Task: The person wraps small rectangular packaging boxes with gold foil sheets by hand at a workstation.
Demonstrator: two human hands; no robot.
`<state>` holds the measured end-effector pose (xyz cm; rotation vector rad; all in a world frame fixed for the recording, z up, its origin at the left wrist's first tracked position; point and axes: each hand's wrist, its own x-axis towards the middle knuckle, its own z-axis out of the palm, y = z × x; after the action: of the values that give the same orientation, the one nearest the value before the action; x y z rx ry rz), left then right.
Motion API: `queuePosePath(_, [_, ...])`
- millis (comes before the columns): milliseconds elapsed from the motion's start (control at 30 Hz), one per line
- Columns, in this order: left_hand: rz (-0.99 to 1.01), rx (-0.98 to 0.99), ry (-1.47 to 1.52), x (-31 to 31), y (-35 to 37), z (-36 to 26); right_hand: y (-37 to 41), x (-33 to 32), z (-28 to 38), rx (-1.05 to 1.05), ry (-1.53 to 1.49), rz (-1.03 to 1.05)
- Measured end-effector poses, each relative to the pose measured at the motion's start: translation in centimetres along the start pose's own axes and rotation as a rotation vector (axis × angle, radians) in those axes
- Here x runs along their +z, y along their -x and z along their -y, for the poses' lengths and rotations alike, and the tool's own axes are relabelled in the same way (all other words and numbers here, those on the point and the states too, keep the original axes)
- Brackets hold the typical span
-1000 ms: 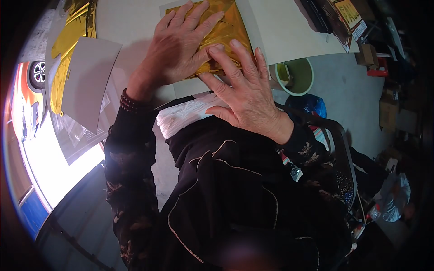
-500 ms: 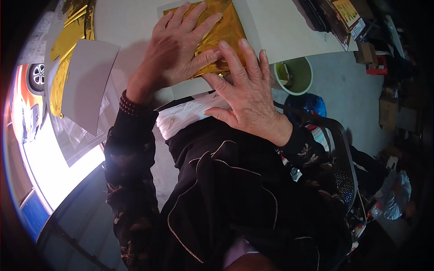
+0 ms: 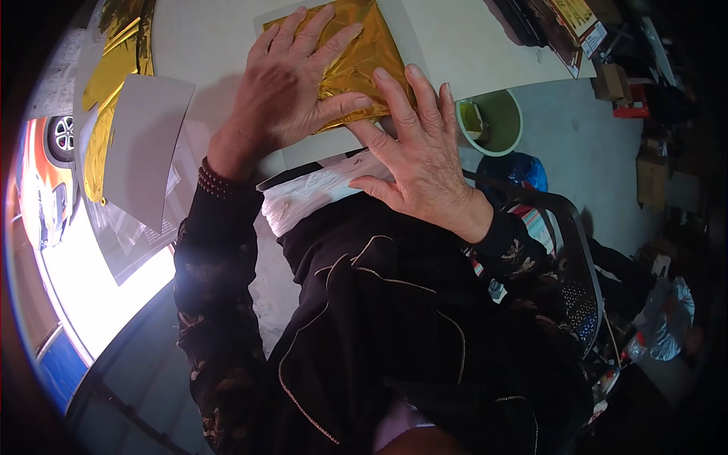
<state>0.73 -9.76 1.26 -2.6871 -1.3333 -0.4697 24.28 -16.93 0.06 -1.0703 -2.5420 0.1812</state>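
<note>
A sheet of shiny gold foil, creased on its surface, lies on the table in front of me over a pale grey sheet. My left hand rests on its left part, fingers spread and stretched out over the foil. At the foil's near right edge is my right hand, palm down with fingers apart and fingertips by the edge. Both hands are open. Beneath the right hand, a crumpled white cloth lies across my lap at the table's edge.
More gold foil and a grey card lie to the left on clear plastic. Dark packets sit at the table's far right. A green bin and a blue bag stand on the floor beside a black chair.
My right hand has shifted slightly right along the foil's edge. The left hand stays on the foil almost unmoved, and the view has tilted a little.
</note>
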Motion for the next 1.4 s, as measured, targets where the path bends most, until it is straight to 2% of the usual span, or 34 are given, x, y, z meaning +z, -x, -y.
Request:
queuePosePath(700, [-0.023, -0.020, 0.007, 0.3, 0.0, -0.3, 2.2, -0.6, -2.2, 0.068, 0.015, -0.091])
queuePosePath(800, [-0.021, -0.033, 0.012, 0.1, 0.0, -0.6, 2.7, -0.7, -2.8, 0.013, -0.094, -0.190])
queuePosePath(1100, [-0.020, -0.058, 0.006, 0.2, 0.0, -0.7, -0.4, -2.2, -2.1, -0.094, -0.059, -0.262])
queuePosePath(1200, [-0.035, -0.042, 0.005, 0.4, 0.1, -0.5, -1.9, -2.4, -2.4, -0.133, 0.062, -0.105])
queuePosePath(1300, [-0.025, -0.032, 0.001, 0.3, 0.0, -0.4, -1.9, -1.2, -3.6, -0.083, 0.117, 0.060])
queuePosePath(1400, [-0.004, -0.043, 0.010, 0.1, -0.1, -0.4, -1.2, -2.0, -4.0, -0.028, 0.207, 0.089])
